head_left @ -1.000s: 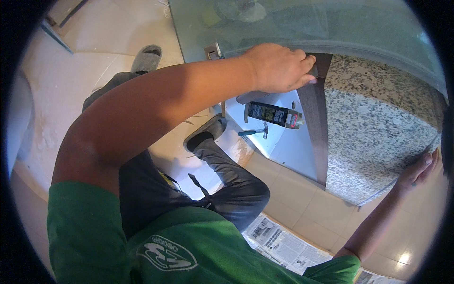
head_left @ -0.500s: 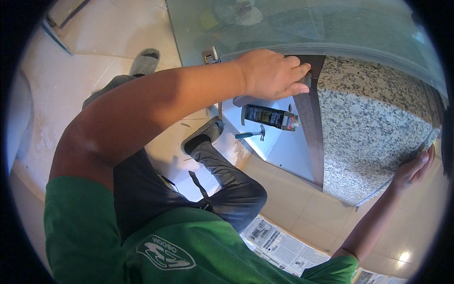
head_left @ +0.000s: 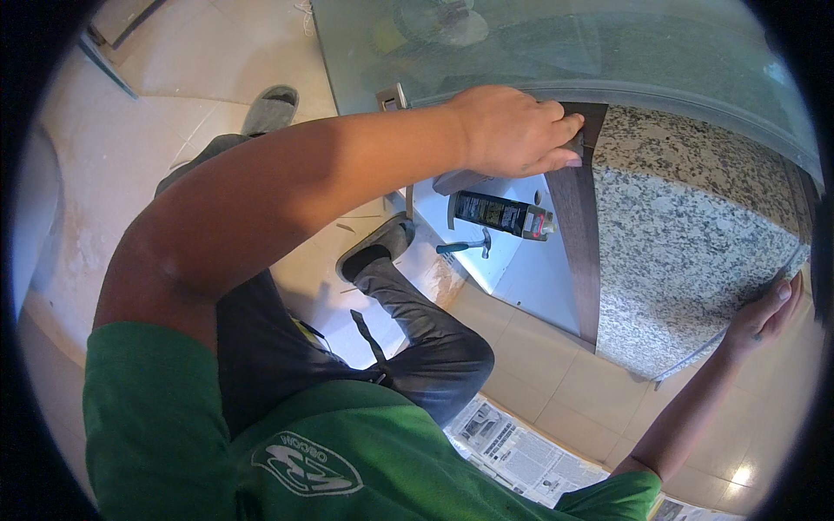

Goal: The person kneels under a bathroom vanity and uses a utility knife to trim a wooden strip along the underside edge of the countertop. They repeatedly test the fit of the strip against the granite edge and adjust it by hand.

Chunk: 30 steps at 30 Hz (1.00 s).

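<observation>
My left hand (head_left: 530,130) is curled at the upper end of a dark wood-grain strip (head_left: 573,243), its fingers on a small dark piece that is partly hidden. My right hand (head_left: 764,317) grips the edge of a speckled granite slab (head_left: 686,247) at the right. Between the left forearm and the strip, a dark bottle or tube (head_left: 495,214) lies on a white cabinet surface (head_left: 526,282). A small claw hammer (head_left: 465,246) with a teal handle lies just below it.
A frosted glass panel (head_left: 547,48) spans the top, with a metal fitting (head_left: 389,97) at its left. My legs and slippers (head_left: 373,247) are on the tiled floor (head_left: 130,174). Newspaper (head_left: 517,447) lies at the bottom. A metal-edged piece (head_left: 109,61) stands at upper left.
My left hand shifted slightly left and down, then back to the right. My right hand has moved only slightly along the slab's edge. The bottle and hammer look unmoved on the white surface.
</observation>
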Available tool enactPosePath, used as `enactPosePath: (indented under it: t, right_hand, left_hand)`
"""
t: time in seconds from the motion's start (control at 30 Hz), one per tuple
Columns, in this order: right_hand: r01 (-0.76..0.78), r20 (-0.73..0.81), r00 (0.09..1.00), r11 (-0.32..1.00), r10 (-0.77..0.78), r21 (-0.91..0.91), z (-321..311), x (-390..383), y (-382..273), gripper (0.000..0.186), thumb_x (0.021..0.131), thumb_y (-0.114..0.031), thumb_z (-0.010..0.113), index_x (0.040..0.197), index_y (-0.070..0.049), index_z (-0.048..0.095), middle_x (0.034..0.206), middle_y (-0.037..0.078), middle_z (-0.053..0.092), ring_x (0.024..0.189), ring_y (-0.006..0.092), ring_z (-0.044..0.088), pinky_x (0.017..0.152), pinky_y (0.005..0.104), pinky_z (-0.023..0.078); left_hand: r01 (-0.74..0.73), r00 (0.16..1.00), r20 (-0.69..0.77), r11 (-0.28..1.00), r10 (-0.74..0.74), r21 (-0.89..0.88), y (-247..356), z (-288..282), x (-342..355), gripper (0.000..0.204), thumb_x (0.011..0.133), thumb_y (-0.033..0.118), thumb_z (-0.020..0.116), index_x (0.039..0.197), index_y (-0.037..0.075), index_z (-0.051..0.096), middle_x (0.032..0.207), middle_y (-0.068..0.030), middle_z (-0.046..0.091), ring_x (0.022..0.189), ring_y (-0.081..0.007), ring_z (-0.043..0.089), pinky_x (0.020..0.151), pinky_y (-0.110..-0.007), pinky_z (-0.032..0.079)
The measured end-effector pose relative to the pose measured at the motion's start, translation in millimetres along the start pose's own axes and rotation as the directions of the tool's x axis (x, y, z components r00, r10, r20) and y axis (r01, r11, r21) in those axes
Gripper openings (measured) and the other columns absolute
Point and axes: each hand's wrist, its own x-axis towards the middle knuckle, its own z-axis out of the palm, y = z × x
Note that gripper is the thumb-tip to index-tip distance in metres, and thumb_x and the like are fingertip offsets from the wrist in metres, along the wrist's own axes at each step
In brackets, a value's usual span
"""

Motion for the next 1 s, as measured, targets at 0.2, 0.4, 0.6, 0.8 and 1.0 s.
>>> enactPosePath:
  t: [0.2, 0.4, 0.6, 0.8, 1.0]
  right_hand:
    - [-0.025, 0.020, 1.000, 1.000, 0.024, 0.019, -2.7, -0.8, 6.4, 0.053, 0.111, -0.035, 0.038, 0.133, 0.010, 0.055, 0.129, 0.023, 0.059, 0.116, 0.0306, 0.058, 0.100, 0.0382, 0.046]
    - [0.023, 0.044, 0.999, 0.997, -0.020, -0.080, -4.8, 3.1, -3.5, 0.052, 0.110, -0.035, 0.038, 0.131, 0.010, 0.056, 0.126, 0.023, 0.061, 0.115, 0.0329, 0.058, 0.100, 0.0413, 0.044]
    - [0.033, 0.043, 0.999, 0.999, -0.032, -0.027, 0.2, 2.5, -9.1, 0.056, 0.110, -0.038, 0.036, 0.130, 0.009, 0.058, 0.124, 0.022, 0.062, 0.116, 0.0328, 0.057, 0.100, 0.0415, 0.043]
    - [0.062, -0.005, 0.998, 0.996, -0.063, -0.067, -2.0, 3.2, -10.3, 0.056, 0.110, -0.037, 0.033, 0.130, 0.009, 0.059, 0.119, 0.019, 0.063, 0.108, 0.0279, 0.057, 0.093, 0.0372, 0.045]
    - [0.019, -0.053, 0.998, 0.995, -0.024, -0.093, 0.4, 0.7, -9.9, 0.055, 0.111, -0.034, 0.031, 0.129, 0.010, 0.058, 0.117, 0.019, 0.063, 0.096, 0.0254, 0.057, 0.085, 0.0341, 0.046]
  left_hand:
    - [0.025, 0.998, -0.050, 0.999, -0.023, 0.036, 0.4, 4.1, 1.3, 0.057, 0.104, 0.047, 0.045, 0.141, 0.004, 0.052, 0.104, -0.0151, 0.065, 0.091, -0.0329, 0.069, 0.078, -0.044, 0.059]
    - [0.054, 0.998, -0.043, 0.998, -0.053, 0.023, 3.4, 4.3, 5.6, 0.057, 0.102, 0.047, 0.049, 0.140, 0.004, 0.052, 0.105, -0.0157, 0.065, 0.091, -0.0339, 0.069, 0.077, -0.045, 0.058]
    - [0.005, 0.989, -0.151, 1.000, -0.001, 0.027, -21.2, 10.6, -3.1, 0.060, 0.096, 0.050, 0.058, 0.137, 0.005, 0.054, 0.108, -0.0138, 0.064, 0.090, -0.0355, 0.068, 0.076, -0.047, 0.057]
    - [0.015, 0.957, -0.282, 0.985, -0.064, -0.172, -22.3, 15.8, -14.5, 0.048, 0.090, 0.044, 0.069, 0.120, 0.008, 0.060, 0.104, -0.0138, 0.065, 0.089, -0.0348, 0.067, 0.076, -0.044, 0.055]
    - [0.088, 0.899, -0.302, 0.806, -0.317, -0.585, 8.1, 16.3, 3.8, 0.038, 0.083, 0.030, 0.078, 0.109, 0.005, 0.065, 0.098, -0.0130, 0.068, 0.084, -0.0255, 0.067, 0.076, -0.036, 0.053]
